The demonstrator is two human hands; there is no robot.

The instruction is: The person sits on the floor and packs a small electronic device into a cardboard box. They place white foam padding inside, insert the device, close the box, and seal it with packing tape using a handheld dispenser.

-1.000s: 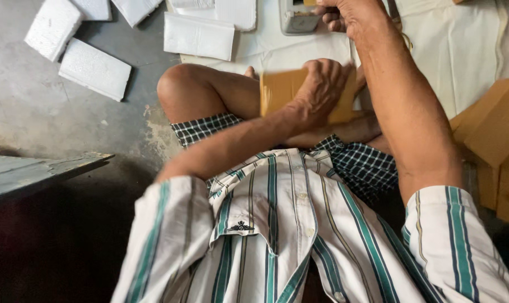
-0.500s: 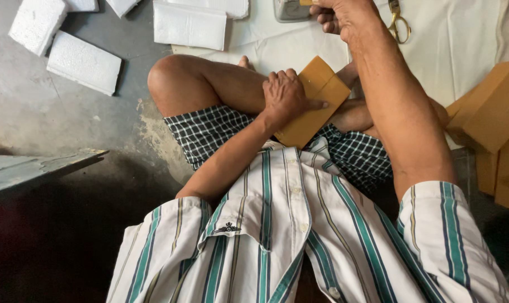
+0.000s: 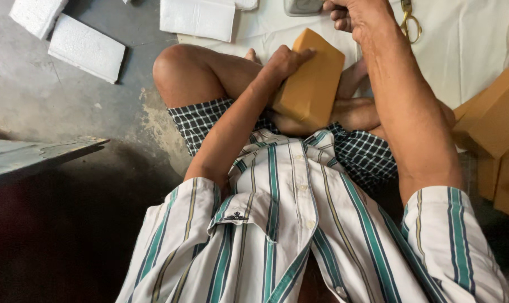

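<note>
I sit cross-legged on the floor in a striped shirt and checked shorts. My left hand (image 3: 285, 60) grips the left edge of a flat brown paper-wrapped package (image 3: 310, 84), which rests tilted on my lap. My right hand (image 3: 356, 14) is stretched forward to the top edge of the view, fingers curled at a grey object (image 3: 303, 6) lying on the white cloth (image 3: 468, 45); what it holds is mostly cut off.
White foam slabs (image 3: 86, 47) lie on the grey concrete floor at upper left, another white slab (image 3: 197, 18) at top centre. Gold-handled scissors (image 3: 410, 19) lie on the cloth. Brown wrapped boxes (image 3: 493, 120) are stacked at right. A grey board edge (image 3: 35, 154) juts in from the left.
My left hand has turned the brown package and drawn it lower onto my lap, tilted. My right hand stays reached forward at the grey object.
</note>
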